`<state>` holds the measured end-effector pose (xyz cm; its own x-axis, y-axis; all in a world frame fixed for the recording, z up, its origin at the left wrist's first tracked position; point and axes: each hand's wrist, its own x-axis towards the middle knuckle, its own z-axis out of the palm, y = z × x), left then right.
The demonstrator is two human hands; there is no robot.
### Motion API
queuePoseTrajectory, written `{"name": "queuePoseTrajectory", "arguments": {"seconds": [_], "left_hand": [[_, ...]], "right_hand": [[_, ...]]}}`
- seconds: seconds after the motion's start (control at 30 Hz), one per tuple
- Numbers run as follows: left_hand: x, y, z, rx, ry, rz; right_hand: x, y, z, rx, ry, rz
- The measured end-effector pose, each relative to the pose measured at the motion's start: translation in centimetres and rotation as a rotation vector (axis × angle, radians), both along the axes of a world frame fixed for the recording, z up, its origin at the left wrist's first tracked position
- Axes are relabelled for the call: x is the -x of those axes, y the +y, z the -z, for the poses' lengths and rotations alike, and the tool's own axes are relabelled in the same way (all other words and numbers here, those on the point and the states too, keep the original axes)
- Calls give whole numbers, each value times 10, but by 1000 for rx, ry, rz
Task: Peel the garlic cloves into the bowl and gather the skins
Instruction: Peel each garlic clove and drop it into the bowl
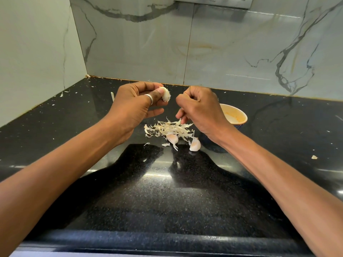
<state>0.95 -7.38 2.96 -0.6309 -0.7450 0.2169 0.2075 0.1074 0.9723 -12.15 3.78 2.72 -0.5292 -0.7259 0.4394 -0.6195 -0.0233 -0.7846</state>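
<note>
On the black speckled tabletop (167,201), two cloves still in their pinkish-white skin are seen nearest: the left unpeeled clove (172,139) at the 6 o'clock edge of the pile of skins (169,128), and the right unpeeled clove (194,144) at its 5 o'clock edge. The pile is made of thin, pale, curled strips. Above it, at 11 o'clock, the garlic clove (165,94) is pinched between thumb and fingers of the left hand (133,104); it looks glossy white, with frayed skin at its tip. A ring (150,98) is worn on that thumb. At 1 o'clock the right hand (200,110) is held with fingers curled; whether a skin is gripped cannot be told. The bowl (239,115), cream inside, is partly hidden behind this hand at 2 o'clock. Stray flakes (314,157) are scattered about, and a veined marble wall (222,52) stands at 12 o'clock.
</note>
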Motion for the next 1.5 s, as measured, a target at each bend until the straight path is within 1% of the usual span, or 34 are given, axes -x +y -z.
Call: {"name": "queuePoseTrajectory", "arguments": {"seconds": [0.23,0.47,0.6,0.9,1.07,1.23,1.5], "left_hand": [[-1,2,-1,19,-9,3],[-1,5,-1,41,-18,29],[-2,5,-1,73,-28,47],[-1,2,2,173,-106,8],[-2,0,3,289,-143,0],[-1,1,2,309,-147,56],[-1,-2,5,360,-135,65]], "right_hand": [[2,-4,2,-8,39,1],[2,-5,4,39,2,-146],[3,-4,4,48,-48,-166],[8,-2,1,53,-322,-235],[8,-2,2,54,-333,-241],[9,-2,1,61,-357,-242],[8,-1,2,59,-369,-251]]}}
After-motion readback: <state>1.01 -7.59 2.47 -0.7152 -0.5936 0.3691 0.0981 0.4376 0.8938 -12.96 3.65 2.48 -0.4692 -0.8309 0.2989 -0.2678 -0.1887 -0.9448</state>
